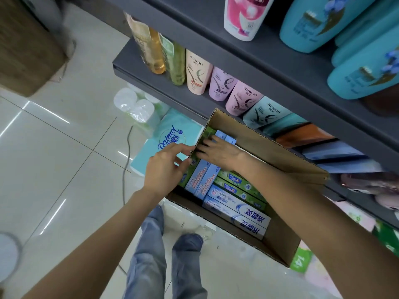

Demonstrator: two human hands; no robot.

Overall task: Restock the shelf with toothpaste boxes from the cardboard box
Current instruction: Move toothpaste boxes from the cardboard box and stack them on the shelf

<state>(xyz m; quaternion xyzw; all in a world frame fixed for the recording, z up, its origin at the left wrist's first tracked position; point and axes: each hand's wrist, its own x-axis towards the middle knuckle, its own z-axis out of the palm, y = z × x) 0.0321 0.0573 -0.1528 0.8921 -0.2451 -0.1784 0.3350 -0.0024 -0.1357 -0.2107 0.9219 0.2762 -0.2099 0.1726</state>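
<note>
An open cardboard box (269,147) sits against the grey shelving, holding several toothpaste boxes. White-and-blue ones (237,209) lie near me, green ones (239,182) sit behind them, and pale blue ones (201,179) lie at the left. My left hand (166,169) grips the box's left wall, fingers curled over its rim. My right hand (218,153) reaches inside at the far left corner, its fingers closing on a green toothpaste box (208,134) standing there; the grip itself is partly hidden.
The grey shelf (280,59) above carries shampoo tubes and bottles, with teal bottles (362,80) at the right. Tissue packs (170,137) and paper rolls (133,102) lie on the tiled floor to the left. My legs in jeans (151,244) stand below the box.
</note>
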